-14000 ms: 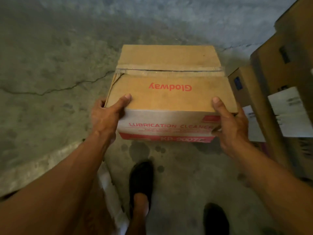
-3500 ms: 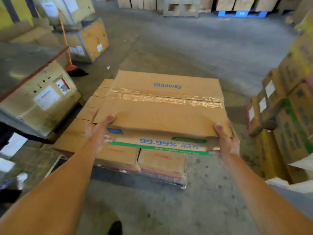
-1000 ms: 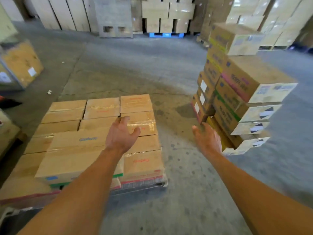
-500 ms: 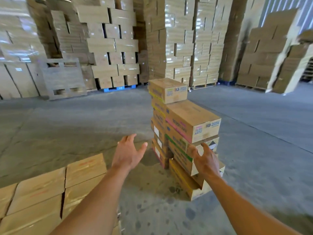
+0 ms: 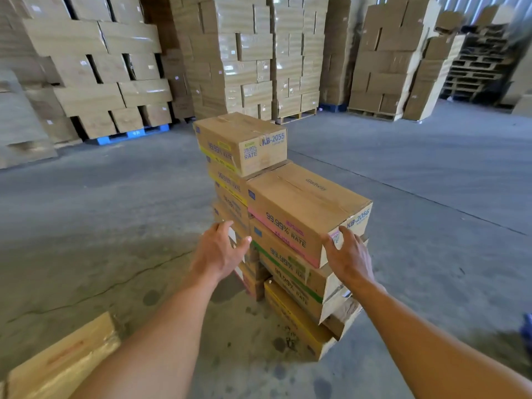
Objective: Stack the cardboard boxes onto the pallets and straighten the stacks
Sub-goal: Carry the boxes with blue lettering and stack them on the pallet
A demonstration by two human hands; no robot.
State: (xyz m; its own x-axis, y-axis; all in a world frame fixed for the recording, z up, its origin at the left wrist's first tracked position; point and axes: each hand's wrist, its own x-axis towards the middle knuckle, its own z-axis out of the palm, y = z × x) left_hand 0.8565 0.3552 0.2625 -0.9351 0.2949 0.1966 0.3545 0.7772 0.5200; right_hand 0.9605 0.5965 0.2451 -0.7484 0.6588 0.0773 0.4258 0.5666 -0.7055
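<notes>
Two uneven stacks of cardboard boxes stand on the concrete floor ahead. The nearer stack is topped by a pink-striped box marked KB-2056 (image 5: 305, 208). The taller stack behind it carries a yellow-striped box marked KB-2055 (image 5: 244, 139). My right hand (image 5: 347, 256) is open, its fingertips touching the near right corner of the pink-striped box. My left hand (image 5: 218, 251) is open with spread fingers, just short of that box's left side, holding nothing. A corner of a boxed layer (image 5: 62, 359) on the pallet shows at the bottom left.
Tall wrapped stacks of boxes (image 5: 247, 53) on pallets line the back wall. A blue pallet (image 5: 132, 135) sits at the back left and a pile of empty wooden pallets (image 5: 478, 67) at the far right. Bare concrete floor (image 5: 86, 211) surrounds the two stacks.
I have set the green-striped box on the pallet and turned right. Both empty hands have moved closer to the floor stacks, and my right hand now touches the pink-striped box.
</notes>
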